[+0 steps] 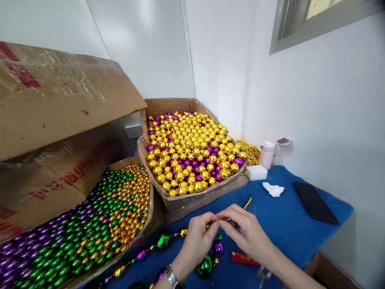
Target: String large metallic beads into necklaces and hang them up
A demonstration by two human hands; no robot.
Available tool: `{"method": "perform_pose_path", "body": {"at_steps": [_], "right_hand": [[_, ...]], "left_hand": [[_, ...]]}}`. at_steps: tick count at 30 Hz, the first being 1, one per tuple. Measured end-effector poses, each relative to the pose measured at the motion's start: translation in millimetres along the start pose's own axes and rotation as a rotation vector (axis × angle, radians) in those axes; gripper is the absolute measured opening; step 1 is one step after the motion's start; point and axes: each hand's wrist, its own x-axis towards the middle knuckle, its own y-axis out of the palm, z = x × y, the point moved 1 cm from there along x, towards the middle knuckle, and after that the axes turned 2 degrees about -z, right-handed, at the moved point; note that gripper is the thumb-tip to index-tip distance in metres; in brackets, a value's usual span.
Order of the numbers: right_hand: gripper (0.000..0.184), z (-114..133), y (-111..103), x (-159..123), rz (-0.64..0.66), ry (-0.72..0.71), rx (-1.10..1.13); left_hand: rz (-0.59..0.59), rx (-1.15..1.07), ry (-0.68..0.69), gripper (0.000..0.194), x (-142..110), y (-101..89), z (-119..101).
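Observation:
Over the blue cloth, my left hand and my right hand meet fingertip to fingertip, both closed in a pinch. Between them runs a bead strand of green, purple and gold beads, which enters at the left hand; the exact spot they pinch is hidden by the fingers. Small gold beads stick out behind the right hand. Below the hands hang a purple bead and a large green bead. A watch is on my left wrist.
At the back stands a carton of gold and purple balls; at left, a carton of small beads under a raised flap. On the blue cloth lie a white block, tissue, black flat object, red packet and snips.

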Motion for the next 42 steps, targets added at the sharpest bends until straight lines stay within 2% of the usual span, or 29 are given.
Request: {"method": "perform_pose_path", "body": {"at_steps": [2,5,8,10,13,16,19,23,28,31,34,37,38,42], "right_hand": [[0.023,5.9,3.0,2.4,-0.030,-0.036,-0.038],[0.024,-1.4,-2.7,6.1,-0.101,-0.021,-0.083],[0.025,-22.4,-16.9,12.8,-0.179,0.047,-0.113],[0.027,-45.9,-27.0,18.5,-0.172,0.097,-0.141],[0.027,-94.7,-42.2,25.8,-0.078,0.169,-0.216],[0.022,-144.7,-55.0,27.9,-0.006,0.253,-0.381],[0.021,-177.1,-54.5,25.9,0.142,0.310,-0.536],[0.023,-192.3,-38.3,25.6,0.290,0.327,-0.674],[0.022,-194.4,-28.3,29.1,0.346,0.259,-0.701],[0.022,-182.2,-31.5,31.4,0.309,0.219,-0.657],[0.025,-144.1,-39.2,35.2,0.298,0.132,-0.568],[0.026,-78.7,-47.8,39.1,0.357,-0.068,-0.477],[0.024,-53.9,-49.4,40.0,0.398,-0.151,-0.444],[0.037,33.1,-42.0,42.6,0.529,-0.396,-0.377]], "left_hand": [[0.007,-0.027,-0.009,0.024,0.0,1.7,-2.0],[0.025,-0.103,-0.055,0.025,-2.2,4.4,1.6],[0.047,-0.164,-0.108,0.027,-5.7,6.8,8.7],[0.060,-0.196,-0.135,0.027,-7.8,7.7,13.1],[0.036,-0.259,-0.182,0.027,-8.9,5.9,17.2],[-0.044,-0.314,-0.216,0.027,-8.2,0.0,17.7],[-0.086,-0.330,-0.220,0.028,-8.3,-6.5,15.1],[-0.080,-0.336,-0.245,0.030,-13.0,-14.6,8.3],[-0.100,-0.430,-0.282,0.024,-22.4,-28.8,2.2],[-0.133,-0.576,-0.328,0.020,-29.5,-41.0,3.5],[-0.183,-0.681,-0.343,0.017,-37.5,-53.3,5.0],[-0.231,-0.645,-0.328,0.017,-42.4,-61.7,5.0],[-0.249,-0.596,-0.316,0.018,-42.8,-63.0,4.8],[-0.270,-0.313,-0.247,0.021,-40.6,-58.0,3.1]]}}
